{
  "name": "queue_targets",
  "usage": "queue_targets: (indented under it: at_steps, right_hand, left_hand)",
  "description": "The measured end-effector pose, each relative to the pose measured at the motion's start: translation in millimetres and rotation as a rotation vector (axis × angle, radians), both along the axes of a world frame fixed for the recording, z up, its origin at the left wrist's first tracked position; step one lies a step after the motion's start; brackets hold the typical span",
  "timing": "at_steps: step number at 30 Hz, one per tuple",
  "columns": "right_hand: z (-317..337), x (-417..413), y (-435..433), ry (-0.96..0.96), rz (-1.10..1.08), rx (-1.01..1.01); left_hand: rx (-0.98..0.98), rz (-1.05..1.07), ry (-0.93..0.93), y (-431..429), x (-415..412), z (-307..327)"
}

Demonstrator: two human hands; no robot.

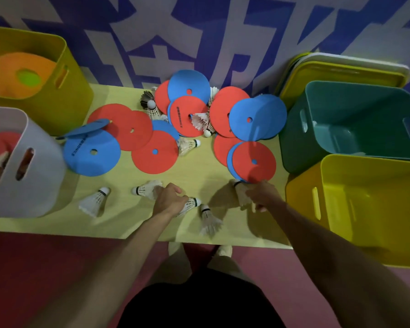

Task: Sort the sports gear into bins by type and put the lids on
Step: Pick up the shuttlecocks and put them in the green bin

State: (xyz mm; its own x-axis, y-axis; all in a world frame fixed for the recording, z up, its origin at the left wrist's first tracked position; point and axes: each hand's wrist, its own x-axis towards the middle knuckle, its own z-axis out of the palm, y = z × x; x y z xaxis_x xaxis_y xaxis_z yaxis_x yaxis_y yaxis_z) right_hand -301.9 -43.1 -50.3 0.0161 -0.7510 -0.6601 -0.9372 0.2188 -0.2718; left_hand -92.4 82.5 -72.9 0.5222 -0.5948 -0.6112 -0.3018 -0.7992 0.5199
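Pale wood is filling the head view: I am looking down on a table (199, 169) strewn with red discs (154, 152), blue discs (91, 152) and white shuttlecocks. The left hand (168, 200) is curling round the feather skirt of a first shuttlecock (191, 203) near the front edge, its cork pointing right. A second shuttlecock (143, 189) is lying against the knuckles; I cannot tell whether the fingers are holding it too. The right hand (262, 196) is gripping a third shuttlecock (240, 194) by its feathers, its cork touching the rim of a red disc. Two loose shuttlecocks (96, 200) are lying near the front edge. At the left a rear yellow bin (64, 67) is holding orange discs (12, 74), and a white bin (40, 176) is holding red ones. At the right a green bin (294, 138) and a front yellow bin (303, 197) are standing open, with a stack of lids (341, 69) leaning on the wall behind them.
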Motion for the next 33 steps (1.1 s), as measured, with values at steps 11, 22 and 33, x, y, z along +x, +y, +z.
queue_targets:
  at_steps: [11,22,33]
  right_hand:
    - [-7,14,-13,-0.084,-0.011,-0.206]
    - [24,21,-56,-0.362,0.019,-0.251]
    - [112,-25,-135,-0.782,-0.4,-0.685]
  left_hand:
    - [-0.11,0.08,0.079,-15,-17,-5]
    - [-0.361,0.136,0.013,-73,-27,29]
    - [-0.71,0.069,0.102,-193,-74,118]
